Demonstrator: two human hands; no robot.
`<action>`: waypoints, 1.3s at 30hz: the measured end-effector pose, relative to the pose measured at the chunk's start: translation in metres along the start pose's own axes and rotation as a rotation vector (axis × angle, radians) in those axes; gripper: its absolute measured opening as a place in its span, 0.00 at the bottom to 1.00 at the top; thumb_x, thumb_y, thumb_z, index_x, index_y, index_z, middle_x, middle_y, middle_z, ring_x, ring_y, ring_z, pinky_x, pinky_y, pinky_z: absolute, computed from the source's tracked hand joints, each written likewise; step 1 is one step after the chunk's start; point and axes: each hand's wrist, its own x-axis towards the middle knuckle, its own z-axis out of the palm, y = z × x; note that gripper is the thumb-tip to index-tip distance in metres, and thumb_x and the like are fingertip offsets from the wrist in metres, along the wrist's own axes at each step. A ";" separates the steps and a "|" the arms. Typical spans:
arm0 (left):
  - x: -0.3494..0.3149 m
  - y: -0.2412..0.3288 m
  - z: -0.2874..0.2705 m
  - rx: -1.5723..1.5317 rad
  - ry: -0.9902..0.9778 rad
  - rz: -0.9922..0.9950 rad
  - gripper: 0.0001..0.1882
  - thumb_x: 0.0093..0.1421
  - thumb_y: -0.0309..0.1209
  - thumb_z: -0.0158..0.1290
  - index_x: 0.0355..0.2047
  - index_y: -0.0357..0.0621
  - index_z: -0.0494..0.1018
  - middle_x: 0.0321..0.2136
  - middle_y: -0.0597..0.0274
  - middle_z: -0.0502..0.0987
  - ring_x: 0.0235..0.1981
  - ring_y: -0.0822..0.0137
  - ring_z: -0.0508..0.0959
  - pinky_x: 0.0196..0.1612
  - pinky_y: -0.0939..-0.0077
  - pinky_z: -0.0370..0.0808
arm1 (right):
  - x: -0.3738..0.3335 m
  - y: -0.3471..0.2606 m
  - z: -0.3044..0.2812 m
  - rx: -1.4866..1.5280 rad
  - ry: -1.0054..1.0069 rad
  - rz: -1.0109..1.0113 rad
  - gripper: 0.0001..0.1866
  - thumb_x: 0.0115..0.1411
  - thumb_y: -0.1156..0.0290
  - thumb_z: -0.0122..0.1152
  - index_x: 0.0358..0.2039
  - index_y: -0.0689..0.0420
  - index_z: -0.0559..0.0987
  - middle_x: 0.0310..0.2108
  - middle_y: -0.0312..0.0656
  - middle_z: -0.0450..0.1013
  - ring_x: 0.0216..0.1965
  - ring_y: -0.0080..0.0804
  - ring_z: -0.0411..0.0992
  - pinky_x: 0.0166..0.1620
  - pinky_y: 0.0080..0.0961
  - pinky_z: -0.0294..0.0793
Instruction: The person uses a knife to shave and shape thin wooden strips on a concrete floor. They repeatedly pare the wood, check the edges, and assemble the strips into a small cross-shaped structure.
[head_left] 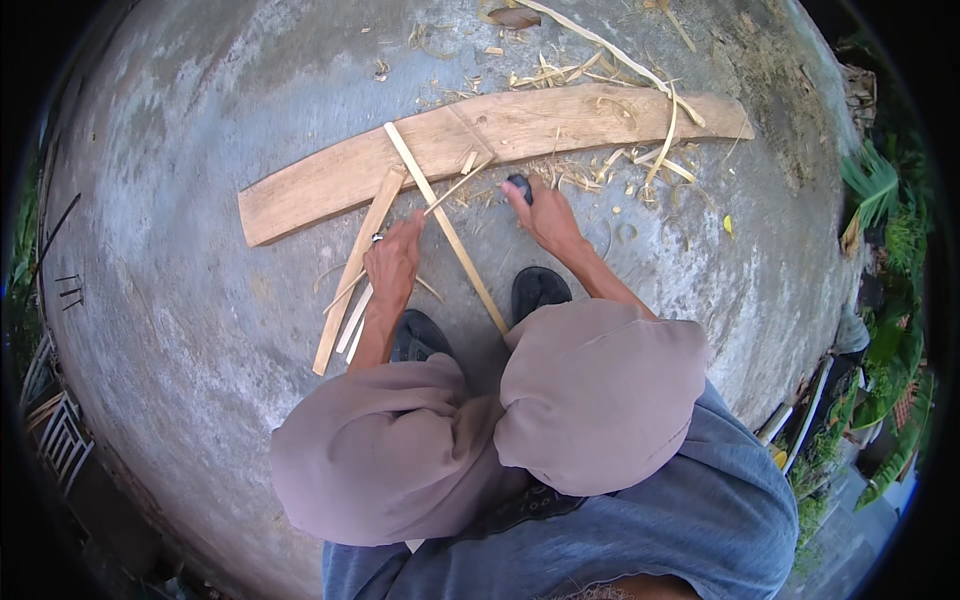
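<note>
Concrete floor (200,330) bears one plank (500,135) and three strips; left hand (393,262) grips thin sliver (458,185), right hand (545,215) clenches dark handle (520,185).

Soft, even daylight falls on the concrete floor (200,200) in front of me, bright but without glare. Shadows are faint: only a thin dark edge runs under the long wooden plank (560,125), and a dim patch lies beneath my knees. The centre is sharp enough to show wood grain and shavings. Toward the rim the view bends strongly, the plank curves, detail smears, and the corners go black.
</note>
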 end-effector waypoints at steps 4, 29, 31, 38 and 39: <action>0.001 0.004 -0.008 0.015 -0.070 -0.050 0.12 0.68 0.31 0.54 0.50 0.56 0.81 0.29 0.57 0.80 0.24 0.49 0.79 0.25 0.56 0.73 | -0.001 -0.008 -0.009 0.085 -0.147 0.132 0.31 0.69 0.44 0.55 0.43 0.68 0.77 0.27 0.58 0.79 0.31 0.56 0.81 0.35 0.45 0.77; -0.090 -0.003 -0.058 -0.344 -0.007 -0.576 0.20 0.70 0.39 0.56 0.52 0.34 0.80 0.35 0.48 0.85 0.38 0.62 0.84 0.45 0.68 0.78 | -0.029 0.045 -0.013 0.179 0.115 0.264 0.31 0.67 0.43 0.57 0.39 0.66 0.77 0.25 0.59 0.77 0.30 0.56 0.78 0.37 0.44 0.74; -0.069 0.002 -0.061 -0.392 -0.118 -0.640 0.21 0.72 0.40 0.53 0.51 0.33 0.80 0.28 0.56 0.81 0.29 0.70 0.78 0.34 0.70 0.73 | -0.031 0.046 -0.009 0.229 0.121 0.283 0.30 0.68 0.44 0.56 0.40 0.66 0.76 0.25 0.58 0.77 0.29 0.55 0.78 0.37 0.44 0.74; 0.030 0.010 -0.068 -1.146 -0.183 -0.859 0.22 0.74 0.44 0.49 0.57 0.40 0.75 0.24 0.67 0.73 0.21 0.80 0.66 0.21 0.82 0.62 | -0.031 0.027 -0.004 -0.086 0.342 0.007 0.25 0.66 0.52 0.63 0.47 0.65 0.75 0.35 0.59 0.75 0.37 0.52 0.77 0.42 0.43 0.74; 0.041 0.007 -0.071 -1.284 -0.137 -0.899 0.23 0.74 0.44 0.49 0.58 0.40 0.73 0.25 0.68 0.72 0.21 0.79 0.65 0.21 0.84 0.61 | -0.034 0.015 -0.005 -0.208 0.476 -0.151 0.25 0.65 0.53 0.64 0.48 0.65 0.75 0.38 0.59 0.75 0.39 0.51 0.77 0.43 0.42 0.75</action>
